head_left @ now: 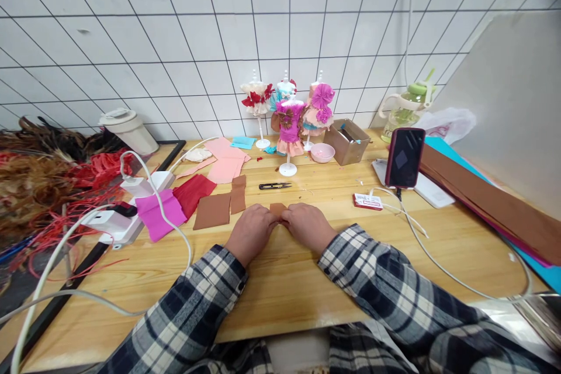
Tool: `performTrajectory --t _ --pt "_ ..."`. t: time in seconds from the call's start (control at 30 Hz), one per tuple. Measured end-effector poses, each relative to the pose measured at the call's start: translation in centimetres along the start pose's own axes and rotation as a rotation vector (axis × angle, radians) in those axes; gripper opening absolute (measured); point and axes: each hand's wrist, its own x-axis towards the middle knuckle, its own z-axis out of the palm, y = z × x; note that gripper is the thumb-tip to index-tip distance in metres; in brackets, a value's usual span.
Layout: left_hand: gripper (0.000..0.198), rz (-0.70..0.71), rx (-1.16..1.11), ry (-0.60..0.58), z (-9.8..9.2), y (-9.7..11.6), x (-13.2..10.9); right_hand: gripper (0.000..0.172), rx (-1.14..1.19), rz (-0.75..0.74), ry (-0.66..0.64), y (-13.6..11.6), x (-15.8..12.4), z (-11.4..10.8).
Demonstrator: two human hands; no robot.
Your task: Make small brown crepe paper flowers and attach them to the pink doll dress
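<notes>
Both hands meet at the middle of the wooden table, around a small piece of brown crepe paper (277,208). My left hand (254,229) pinches its left side, with the fingertips partly hidden. On the other side, my right hand (305,225) pinches the same paper, thumb and fingers pressed together. Just beyond the hands lie black thread snips (274,186). A brown paper square (212,211) and a narrower brown paper strip (238,194) rest flat to the left of my left hand.
Small dress forms in paper dresses (289,128) stand near the tiled wall, beside a pink bowl (322,152) and a box (347,141). A phone (404,158) stands at right, near long brown paper sheets (486,198). Cables and a power strip (127,228) occupy the left.
</notes>
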Motion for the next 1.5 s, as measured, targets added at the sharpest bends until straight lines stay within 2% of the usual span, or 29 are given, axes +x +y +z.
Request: performTrajectory --t 0.17,0.37,0.8,1.0,1.5 --pt "0.029 -0.008 -0.003 -0.002 0.17 -0.05 0.00 0.030 0.017 0.027 -0.014 -0.06 0.04 0.01" --pt "0.027 0.007 -0.001 0.016 0.21 0.02 0.07 0.027 0.006 -0.010 0.022 -0.05 -0.05 0.07" --pt "0.023 -0.023 0.022 0.027 -0.09 0.00 -0.04 0.030 0.014 0.012 -0.013 0.01 0.07 0.02" --pt "0.027 0.006 0.017 0.009 -0.31 0.13 -0.01 0.028 0.002 -0.048 0.049 0.09 -0.04 0.07" --pt "0.025 0.009 -0.037 0.005 0.05 -0.20 0.14 0.030 0.042 -0.034 0.007 0.18 0.06 0.05"
